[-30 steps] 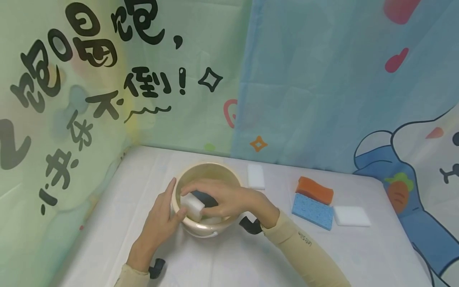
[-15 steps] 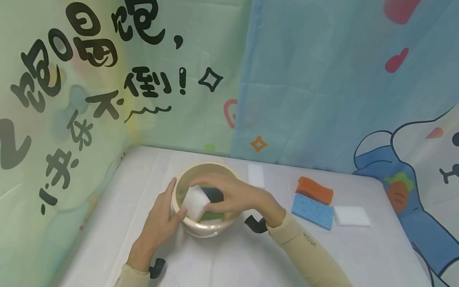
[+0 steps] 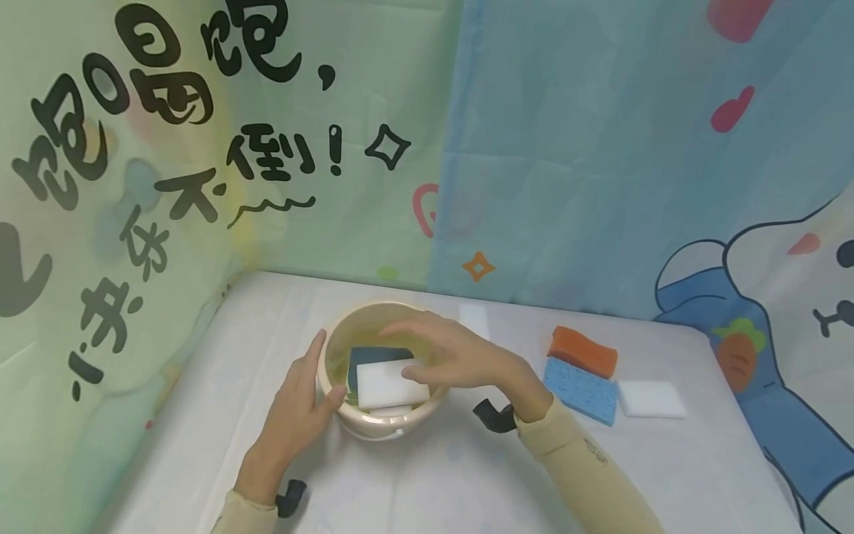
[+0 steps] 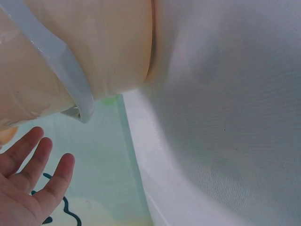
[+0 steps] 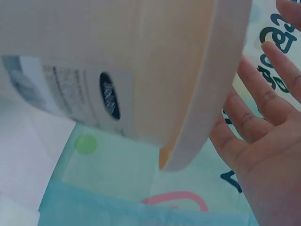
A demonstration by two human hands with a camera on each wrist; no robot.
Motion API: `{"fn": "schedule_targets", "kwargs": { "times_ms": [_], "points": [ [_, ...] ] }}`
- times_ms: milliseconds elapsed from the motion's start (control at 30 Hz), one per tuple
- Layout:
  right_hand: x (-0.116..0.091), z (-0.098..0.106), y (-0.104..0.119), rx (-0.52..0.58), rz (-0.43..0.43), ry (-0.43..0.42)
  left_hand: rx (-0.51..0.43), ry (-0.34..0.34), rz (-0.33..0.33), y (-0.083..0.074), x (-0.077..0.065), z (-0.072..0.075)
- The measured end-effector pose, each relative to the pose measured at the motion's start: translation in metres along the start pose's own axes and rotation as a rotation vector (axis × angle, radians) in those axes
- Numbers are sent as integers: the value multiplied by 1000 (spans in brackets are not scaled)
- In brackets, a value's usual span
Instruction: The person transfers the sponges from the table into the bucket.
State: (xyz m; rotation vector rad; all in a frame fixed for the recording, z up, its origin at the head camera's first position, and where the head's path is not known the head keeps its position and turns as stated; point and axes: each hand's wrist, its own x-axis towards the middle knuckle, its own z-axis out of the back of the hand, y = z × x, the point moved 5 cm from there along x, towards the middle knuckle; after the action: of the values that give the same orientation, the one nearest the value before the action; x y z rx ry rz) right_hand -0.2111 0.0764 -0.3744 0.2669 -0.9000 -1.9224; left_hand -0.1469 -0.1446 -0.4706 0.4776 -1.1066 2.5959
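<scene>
A cream bucket (image 3: 380,426) stands on the white-covered table. Inside, a white sponge block (image 3: 385,382) lies over a dark blue-grey sponge (image 3: 373,354), with another pale piece (image 3: 390,411) low at the front. My left hand (image 3: 293,411) rests at the bucket's left side, thumb at the rim; in the left wrist view its fingers (image 4: 56,179) stretch out below the handle (image 4: 70,75). My right hand (image 3: 454,352) reaches over the right rim above the white sponge, fingers spread; the right wrist view shows its palm (image 5: 268,155) beyond the rim.
To the right lie an orange sponge (image 3: 583,351), a blue sponge (image 3: 580,391) and a white sponge (image 3: 650,399). A further white block (image 3: 474,320) is behind the bucket. Printed curtains (image 3: 567,185) enclose the back and left of the table.
The white sponge held in my right hand has tipped flat inside the bucket and been let go. My right hand has moved right and spread its fingers. My left hand stays at the rim.
</scene>
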Motion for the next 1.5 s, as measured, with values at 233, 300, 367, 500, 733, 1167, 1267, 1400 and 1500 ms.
{"fn": "schedule_targets", "kwargs": {
  "times_ms": [233,300,367,500,733,1167,1267,1400,1500],
  "points": [
    [-28,13,-7,-35,-26,-158,-11,-2,-1,0,0,-1],
    [-37,17,-8,-64,-44,-193,-12,-3,-1,0,0,-1],
    [-46,21,-9,-81,-73,-220,-15,-3,1,0,0,-1],
    [-62,26,-11,-113,-121,-259,-15,-1,7,-1,0,-2],
    [-94,34,-16,-191,-174,-371,-8,9,25,-1,0,-3],
    [-189,47,-60,-216,-380,-585,-18,5,22,-2,-2,-1],
    [-209,50,-68,-276,-412,-617,-20,-1,26,-2,-3,0],
    [-233,53,-77,-329,-474,-653,-22,6,39,-2,-2,-1],
    [-247,55,-80,-344,-513,-669,-26,13,45,-2,-2,-3]
  ]
}}
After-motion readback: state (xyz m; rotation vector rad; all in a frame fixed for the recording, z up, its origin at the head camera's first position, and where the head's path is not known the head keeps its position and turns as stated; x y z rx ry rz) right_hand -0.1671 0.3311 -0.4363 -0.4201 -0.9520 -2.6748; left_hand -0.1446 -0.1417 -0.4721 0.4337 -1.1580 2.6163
